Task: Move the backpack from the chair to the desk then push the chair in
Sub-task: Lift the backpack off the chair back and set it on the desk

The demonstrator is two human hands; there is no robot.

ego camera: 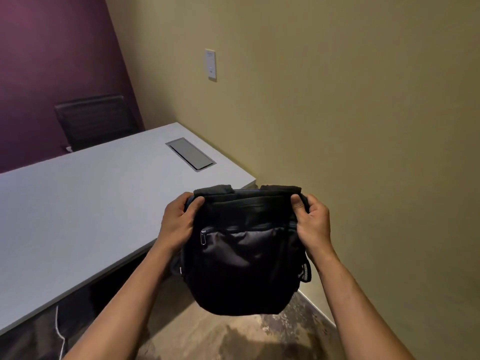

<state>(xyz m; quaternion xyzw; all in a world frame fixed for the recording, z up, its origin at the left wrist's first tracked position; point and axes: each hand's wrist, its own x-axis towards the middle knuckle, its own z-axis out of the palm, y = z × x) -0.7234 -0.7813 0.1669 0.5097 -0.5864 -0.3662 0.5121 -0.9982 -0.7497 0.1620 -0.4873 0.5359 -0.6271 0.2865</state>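
A black backpack (244,255) hangs in the air in front of me, off the right end of the grey desk (78,211) and above the floor. My left hand (179,222) grips its top left corner and my right hand (313,219) grips its top right corner. The front zip pocket faces me. The chair that the backpack came from is out of view.
A black chair (96,120) stands at the desk's far side against the purple wall. A cable hatch (191,154) is set into the desk top. The beige wall (363,126) runs close on the right. A white cable (59,333) hangs under the desk.
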